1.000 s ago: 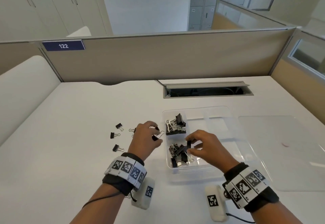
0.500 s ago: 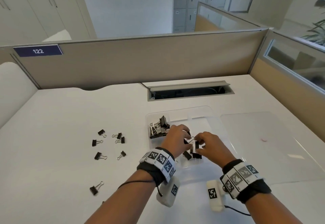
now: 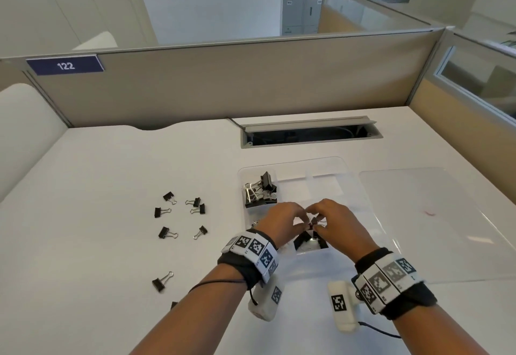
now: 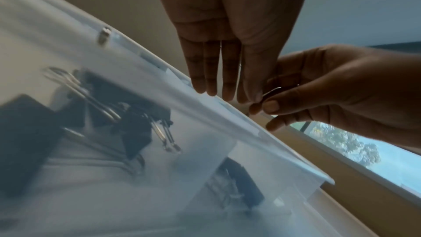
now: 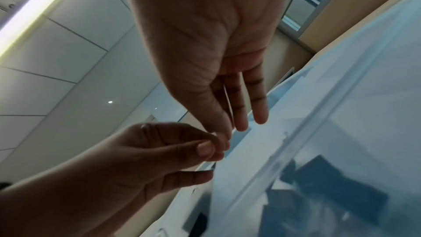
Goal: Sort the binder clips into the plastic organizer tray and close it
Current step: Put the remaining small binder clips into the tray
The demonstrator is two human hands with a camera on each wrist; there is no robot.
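Above the clear organizer tray [image 3: 329, 163] on the white tabletop [image 3: 111, 243], the left hand [image 3: 282, 219] and right hand [image 3: 335, 220] pinch one small binder clip [image 3: 312, 225] between their fingers [image 4: 251, 86].

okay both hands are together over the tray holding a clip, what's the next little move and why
Probably let the binder clip go, down into the near compartment of the organizer tray. Both the left hand and the right hand pinch it right above the clips already lying there, and loose clips on the desk wait to be fetched.
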